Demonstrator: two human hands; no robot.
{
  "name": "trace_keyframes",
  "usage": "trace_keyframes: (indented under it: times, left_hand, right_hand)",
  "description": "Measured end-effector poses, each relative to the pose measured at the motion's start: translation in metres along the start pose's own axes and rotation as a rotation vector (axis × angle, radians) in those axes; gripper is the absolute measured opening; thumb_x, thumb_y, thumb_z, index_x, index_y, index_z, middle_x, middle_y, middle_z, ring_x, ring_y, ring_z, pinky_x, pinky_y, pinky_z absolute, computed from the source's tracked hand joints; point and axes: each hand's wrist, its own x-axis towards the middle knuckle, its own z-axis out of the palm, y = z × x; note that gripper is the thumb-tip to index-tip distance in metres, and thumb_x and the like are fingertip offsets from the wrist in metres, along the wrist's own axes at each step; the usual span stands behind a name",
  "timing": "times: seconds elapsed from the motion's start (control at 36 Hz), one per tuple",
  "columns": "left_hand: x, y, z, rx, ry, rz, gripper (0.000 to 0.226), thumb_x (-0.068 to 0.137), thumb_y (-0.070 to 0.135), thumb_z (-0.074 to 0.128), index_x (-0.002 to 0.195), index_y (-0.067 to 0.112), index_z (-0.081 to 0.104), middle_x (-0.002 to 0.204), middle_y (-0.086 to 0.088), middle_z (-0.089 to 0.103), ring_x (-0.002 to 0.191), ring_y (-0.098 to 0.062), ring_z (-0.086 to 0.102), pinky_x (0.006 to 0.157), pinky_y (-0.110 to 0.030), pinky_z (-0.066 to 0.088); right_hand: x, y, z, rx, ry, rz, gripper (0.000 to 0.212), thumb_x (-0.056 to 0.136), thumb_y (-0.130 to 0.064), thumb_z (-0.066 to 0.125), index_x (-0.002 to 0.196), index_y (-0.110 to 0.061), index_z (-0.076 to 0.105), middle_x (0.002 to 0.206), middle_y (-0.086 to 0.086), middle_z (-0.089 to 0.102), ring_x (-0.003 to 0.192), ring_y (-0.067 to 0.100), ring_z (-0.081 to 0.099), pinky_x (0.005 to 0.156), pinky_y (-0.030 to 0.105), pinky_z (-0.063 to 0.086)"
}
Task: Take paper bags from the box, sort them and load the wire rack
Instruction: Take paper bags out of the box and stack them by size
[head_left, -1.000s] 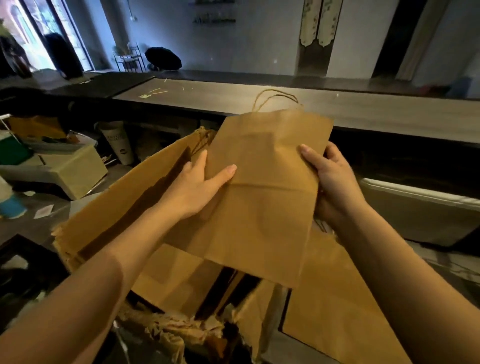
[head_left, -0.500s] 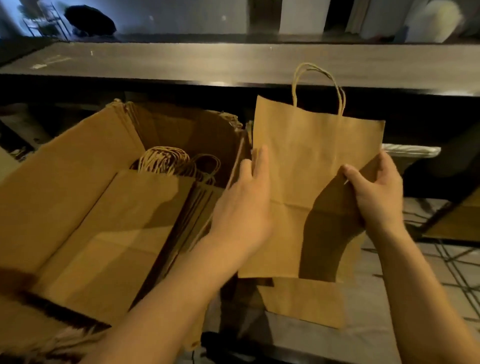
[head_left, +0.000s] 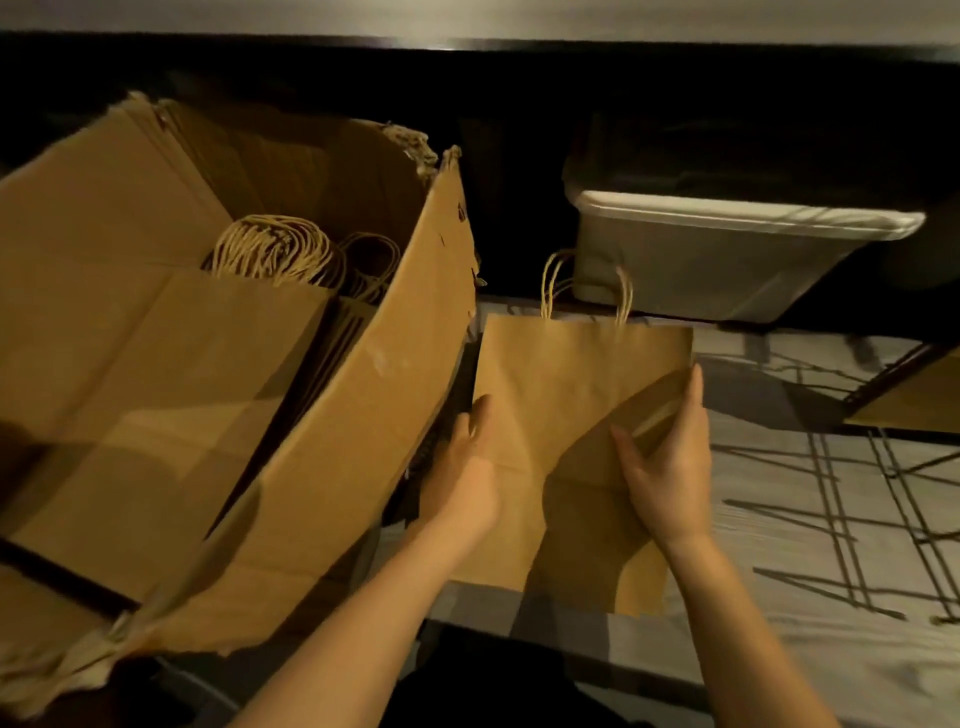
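One box (head_left: 337, 441), one bin (head_left: 701, 270), one loose bag (head_left: 561, 374); boxed bags (head_left: 130, 364) perhaps dozens.

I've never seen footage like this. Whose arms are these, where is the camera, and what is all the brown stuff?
There is no machine here. These are a person's two bare arms, filmed by one wide-angle camera worn on the head and looking down. The left hand and the right hand each grip a side edge of a flat brown paper bag, its twine handles pointing away. The bag is held over a pale surface crossed by dark line shadows; whether it touches the surface, I cannot tell. On the left stands an open cardboard box with more bags stacked inside, their looped handles bunched together. Behind sits a grey tub with a white rim.
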Motion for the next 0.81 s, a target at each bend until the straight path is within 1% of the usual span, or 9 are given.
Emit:
trace_keyframes:
  times: [0.08, 0.17, 0.22, 0.31, 0.39, 0.56, 0.61, 0.72, 0.81]
  left_hand:
    - [0.004, -0.014, 0.011, 0.021, -0.055, -0.070, 0.078, 0.092, -0.001, 0.044, 0.151, 0.023, 0.000, 0.156, -0.010, 0.015, 0.138, -0.030, 0.028, 0.107, -0.038, 0.035]
    - [0.010, -0.027, 0.016, 0.033, -0.134, -0.174, 0.085, 0.092, -0.005, 0.039, 0.148, 0.032, -0.013, 0.159, 0.002, -0.002, 0.146, -0.025, 0.005, 0.115, -0.042, 0.022]
    - [0.014, -0.032, 0.017, 0.038, -0.140, -0.190, 0.088, 0.091, -0.005, 0.042, 0.148, 0.032, -0.014, 0.159, 0.002, 0.000, 0.145, -0.024, 0.007, 0.116, -0.042, 0.022]
    - [0.016, -0.036, 0.018, 0.048, -0.154, -0.238, 0.089, 0.091, -0.007, 0.042, 0.148, 0.032, -0.015, 0.159, 0.001, 0.003, 0.144, -0.025, 0.013, 0.114, -0.042, 0.026]
    - [0.019, -0.037, 0.016, 0.022, -0.164, -0.249, 0.089, 0.091, -0.005, 0.044, 0.148, 0.032, -0.013, 0.158, 0.000, 0.008, 0.143, -0.024, 0.017, 0.113, -0.041, 0.029]
    - [0.023, -0.033, 0.008, -0.070, -0.152, -0.199, 0.086, 0.092, -0.001, 0.048, 0.149, 0.034, -0.006, 0.157, -0.001, 0.017, 0.140, -0.022, 0.026, 0.112, -0.039, 0.032]
    - [0.023, -0.027, 0.005, -0.098, -0.146, -0.163, 0.081, 0.095, 0.005, 0.047, 0.150, 0.034, -0.004, 0.157, 0.001, 0.016, 0.140, -0.022, 0.027, 0.111, -0.035, 0.033]
    - [0.020, -0.009, -0.004, -0.030, -0.155, -0.064, 0.075, 0.096, 0.021, 0.050, 0.151, 0.030, 0.000, 0.160, 0.005, -0.004, 0.146, -0.021, 0.005, 0.117, -0.040, 0.021]
    - [0.013, 0.012, -0.021, -0.001, -0.067, 0.023, 0.059, 0.096, 0.022, 0.051, 0.149, 0.025, 0.024, 0.158, 0.005, 0.011, 0.140, -0.021, 0.027, 0.111, -0.036, 0.032]
  right_hand:
    - [-0.009, 0.009, 0.009, 0.001, -0.078, 0.019, 0.089, 0.087, -0.011, 0.066, 0.152, -0.012, 0.005, 0.149, 0.011, 0.031, 0.131, 0.015, 0.031, 0.095, 0.002, 0.017]
    - [-0.017, 0.015, 0.016, -0.020, -0.121, 0.046, 0.086, 0.090, -0.009, 0.062, 0.152, -0.015, 0.003, 0.155, 0.008, 0.021, 0.132, 0.013, 0.033, 0.099, 0.013, 0.023]
    - [-0.020, 0.017, 0.018, -0.017, -0.148, 0.062, 0.087, 0.091, -0.009, 0.060, 0.152, -0.015, -0.002, 0.158, 0.007, 0.012, 0.124, 0.004, 0.036, 0.100, 0.018, 0.026]
    - [-0.020, 0.021, 0.021, -0.078, -0.199, 0.061, 0.086, 0.094, -0.014, 0.057, 0.150, -0.011, -0.008, 0.160, 0.008, -0.002, 0.128, 0.012, 0.029, 0.106, 0.026, 0.027]
    - [-0.016, 0.028, 0.027, -0.218, -0.217, 0.038, 0.083, 0.096, -0.028, 0.053, 0.150, -0.009, -0.007, 0.159, 0.011, -0.007, 0.145, 0.023, 0.011, 0.113, 0.026, 0.013]
    - [-0.004, 0.035, 0.037, -0.577, -0.281, 0.087, 0.073, 0.100, -0.048, 0.026, 0.150, -0.006, -0.006, 0.160, 0.010, -0.007, 0.147, 0.023, -0.012, 0.117, 0.033, -0.006]
    - [-0.001, 0.035, 0.038, -0.616, -0.308, 0.096, 0.073, 0.100, -0.049, 0.024, 0.150, -0.007, -0.008, 0.160, 0.009, -0.009, 0.146, 0.023, -0.014, 0.117, 0.033, -0.009]
    - [0.006, 0.028, 0.030, -0.557, -0.323, 0.087, 0.071, 0.100, -0.049, 0.027, 0.152, -0.008, -0.001, 0.160, 0.008, -0.004, 0.146, 0.023, -0.014, 0.117, 0.035, -0.007]
    - [0.013, 0.009, 0.022, -0.405, -0.192, -0.010, 0.064, 0.099, -0.044, 0.035, 0.150, -0.009, 0.018, 0.158, 0.008, 0.017, 0.147, 0.021, 0.005, 0.119, 0.035, 0.008]
